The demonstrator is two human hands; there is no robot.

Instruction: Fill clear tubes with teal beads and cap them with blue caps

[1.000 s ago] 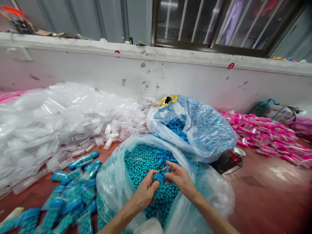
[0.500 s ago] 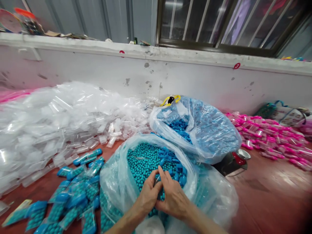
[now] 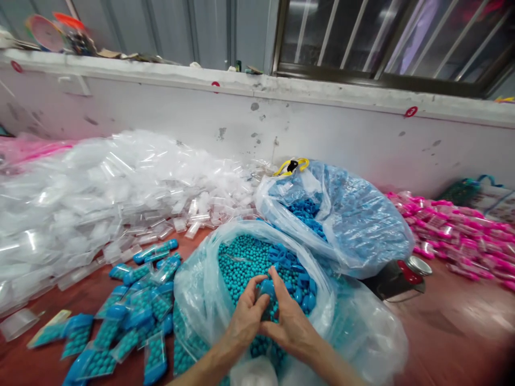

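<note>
My left hand (image 3: 246, 316) and my right hand (image 3: 290, 324) meet over an open clear plastic bag (image 3: 197, 289) full of small teal balls (image 3: 241, 262). Together they pinch a small blue plastic cap (image 3: 266, 289) between thumbs and fingertips; a tube under it is hidden by the fingers. Loose blue caps (image 3: 298, 279) lie on the balls at the bag's far right side.
A second bag (image 3: 362, 225) behind holds darker blue caps. Filled blue tubes (image 3: 132, 316) lie on the red table to the left. A big heap of empty clear tubes (image 3: 100, 193) fills the left, pink filled tubes (image 3: 454, 236) the right. A metal-lidded jar (image 3: 402, 271) lies by the bags.
My hands came together from slightly apart and now pinch the blue cap jointly. The view has shifted a little to the left.
</note>
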